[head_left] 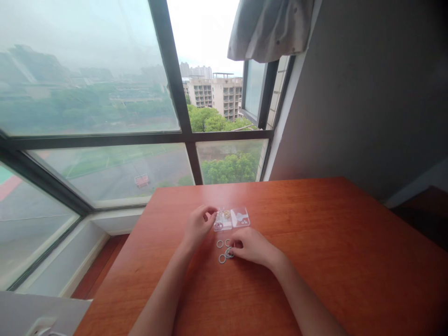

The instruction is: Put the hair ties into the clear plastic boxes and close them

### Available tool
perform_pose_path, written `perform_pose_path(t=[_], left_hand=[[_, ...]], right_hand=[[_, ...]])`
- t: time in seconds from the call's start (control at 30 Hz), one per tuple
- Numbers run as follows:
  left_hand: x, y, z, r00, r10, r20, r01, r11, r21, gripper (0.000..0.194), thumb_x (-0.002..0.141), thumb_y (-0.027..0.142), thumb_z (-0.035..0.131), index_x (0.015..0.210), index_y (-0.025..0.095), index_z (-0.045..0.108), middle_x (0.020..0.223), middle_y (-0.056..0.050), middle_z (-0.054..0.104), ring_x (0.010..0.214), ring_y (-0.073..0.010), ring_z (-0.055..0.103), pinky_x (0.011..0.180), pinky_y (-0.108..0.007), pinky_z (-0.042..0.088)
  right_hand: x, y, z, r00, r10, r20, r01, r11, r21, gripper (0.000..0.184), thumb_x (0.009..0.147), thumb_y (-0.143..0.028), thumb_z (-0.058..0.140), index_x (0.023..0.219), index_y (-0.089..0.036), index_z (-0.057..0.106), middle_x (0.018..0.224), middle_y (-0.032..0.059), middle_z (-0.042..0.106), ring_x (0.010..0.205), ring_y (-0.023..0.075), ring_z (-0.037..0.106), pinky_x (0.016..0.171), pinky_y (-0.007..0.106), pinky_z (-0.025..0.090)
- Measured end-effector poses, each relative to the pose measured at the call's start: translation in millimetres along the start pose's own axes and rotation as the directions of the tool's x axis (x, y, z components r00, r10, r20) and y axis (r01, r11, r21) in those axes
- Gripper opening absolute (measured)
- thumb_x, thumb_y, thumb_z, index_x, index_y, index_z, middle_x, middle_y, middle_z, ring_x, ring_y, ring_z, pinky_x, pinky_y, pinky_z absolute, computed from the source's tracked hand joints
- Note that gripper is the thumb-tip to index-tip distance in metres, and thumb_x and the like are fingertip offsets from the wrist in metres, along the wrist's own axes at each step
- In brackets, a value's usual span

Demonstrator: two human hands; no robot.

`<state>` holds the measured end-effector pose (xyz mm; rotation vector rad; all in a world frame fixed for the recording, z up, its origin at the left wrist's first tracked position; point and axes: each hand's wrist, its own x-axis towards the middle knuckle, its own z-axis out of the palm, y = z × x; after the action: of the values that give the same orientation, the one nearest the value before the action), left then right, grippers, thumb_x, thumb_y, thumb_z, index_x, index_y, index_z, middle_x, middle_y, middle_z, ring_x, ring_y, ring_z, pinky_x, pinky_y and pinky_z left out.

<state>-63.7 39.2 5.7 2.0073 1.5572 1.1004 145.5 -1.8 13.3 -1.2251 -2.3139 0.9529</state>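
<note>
On the tabletop lies a small clear plastic box (224,225) with its lid (241,217) folded open to the right. Small gold and clear pieces, too small to name, sit inside. My left hand (199,227) curls its fingers and thumb at the box's left edge, gripping it. Just in front of the box lie several pale grey-green rings (222,258), some overlapping. My right hand (252,246) has its fingertips pinched on a ring at the right of this group; the fingers partly cover it.
The reddish-brown wooden table (336,261) reaches to the window frame (140,140) at the back and left. A grey wall (364,102) stands to the right. A short curtain (269,28) hangs over the window's upper right part.
</note>
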Motion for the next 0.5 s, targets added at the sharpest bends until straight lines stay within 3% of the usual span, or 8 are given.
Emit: perform_pose_path(t=[0.17, 0.37, 0.5], left_hand=[[-1, 5, 0.4, 1.0, 0.01, 0.024, -0.009, 0.999, -0.037, 0.015, 0.083, 0.024, 0.055, 0.087, 0.018, 0.067, 0.072, 0.001, 0.064, 0.055, -0.0088, 0.047, 0.053, -0.02, 0.037], [-6, 27, -0.3, 0.957, 0.139, 0.254, -0.103, 0.983, -0.152, 0.015, 0.081, 0.023, 0.056, 0.086, 0.017, 0.068, 0.072, 0.0, 0.063, 0.056, -0.0086, 0.044, 0.053, -0.02, 0.036], [-8, 31, 0.4, 0.934, 0.169, 0.315, -0.12, 0.978, -0.169, 0.013, 0.081, 0.023, 0.057, 0.083, 0.017, 0.069, 0.073, -0.001, 0.062, 0.06, -0.0097, 0.046, 0.054, -0.02, 0.036]], right_hand=[[3, 3, 0, 0.996, 0.003, -0.092, -0.004, 1.0, -0.01, 0.009, 0.078, -0.019, 0.062, 0.076, -0.02, 0.071, 0.072, -0.0011, 0.068, 0.065, 0.0113, 0.056, 0.061, 0.02, 0.036], [9, 11, -2, 0.957, 0.059, -0.284, -0.077, 0.996, -0.053, 0.01, 0.081, -0.025, 0.063, 0.076, -0.021, 0.069, 0.072, -0.0007, 0.066, 0.066, 0.0123, 0.055, 0.062, 0.022, 0.036], [10, 13, -2, 0.938, 0.062, -0.341, -0.075, 0.997, -0.025, 0.012, 0.083, -0.027, 0.062, 0.076, -0.02, 0.068, 0.071, -0.0005, 0.065, 0.065, 0.0128, 0.055, 0.061, 0.021, 0.037]])
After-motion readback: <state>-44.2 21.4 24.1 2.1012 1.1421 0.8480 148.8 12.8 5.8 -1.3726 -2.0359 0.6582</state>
